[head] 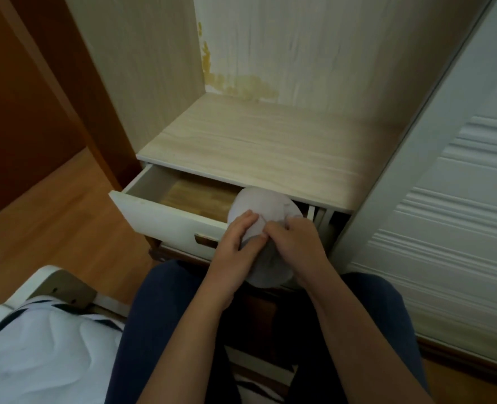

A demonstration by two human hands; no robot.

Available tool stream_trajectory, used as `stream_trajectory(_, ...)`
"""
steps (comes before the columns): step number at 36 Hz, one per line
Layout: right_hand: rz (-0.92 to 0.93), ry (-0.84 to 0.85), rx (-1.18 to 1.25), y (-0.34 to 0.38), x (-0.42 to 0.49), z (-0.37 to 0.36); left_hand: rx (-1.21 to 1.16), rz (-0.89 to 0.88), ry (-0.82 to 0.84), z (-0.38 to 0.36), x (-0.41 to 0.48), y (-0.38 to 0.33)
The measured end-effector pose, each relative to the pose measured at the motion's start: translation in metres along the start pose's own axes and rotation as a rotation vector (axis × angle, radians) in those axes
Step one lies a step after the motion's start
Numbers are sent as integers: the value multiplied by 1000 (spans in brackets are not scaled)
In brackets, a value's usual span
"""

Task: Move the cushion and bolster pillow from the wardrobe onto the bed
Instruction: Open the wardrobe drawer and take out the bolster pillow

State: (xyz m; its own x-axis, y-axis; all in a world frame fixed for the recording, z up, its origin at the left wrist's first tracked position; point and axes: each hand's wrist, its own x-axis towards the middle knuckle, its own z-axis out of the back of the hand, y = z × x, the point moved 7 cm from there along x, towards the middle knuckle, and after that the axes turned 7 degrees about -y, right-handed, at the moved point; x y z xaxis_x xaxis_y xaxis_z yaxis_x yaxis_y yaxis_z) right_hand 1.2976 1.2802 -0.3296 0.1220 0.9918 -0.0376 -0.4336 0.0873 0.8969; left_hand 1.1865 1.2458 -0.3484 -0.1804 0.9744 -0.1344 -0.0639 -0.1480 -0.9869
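Observation:
A pale grey bolster pillow [263,207] pokes out of the open white drawer [168,214] at the bottom of the wardrobe [256,141]. Its rounded end points toward me. My left hand [235,243] grips the pillow's left side. My right hand [293,243] pinches its fabric on the right. The pillow's lower end hangs over the drawer front, above my knees. A corner of the bed [37,345], with white bedding, is at the lower left. No cushion is in view.
A white sliding wardrobe door [451,214] stands at the right. The light wooden shelf above the drawer is bare. A brown door [22,97] and wood floor [66,214] lie to the left. My legs in dark trousers [159,330] fill the bottom centre.

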Motion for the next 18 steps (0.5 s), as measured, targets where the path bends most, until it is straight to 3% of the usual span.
stream_trajectory(7,36,-90,97,1,-39,17,-85,108,75,7,-22,8)
stream_trajectory(15,-20,92,56,-20,-53,-2,-159,422,15,10,-21,45)
stream_trajectory(18,-137,187,113,-29,-51,1,-94,519,9,11,-19,53)
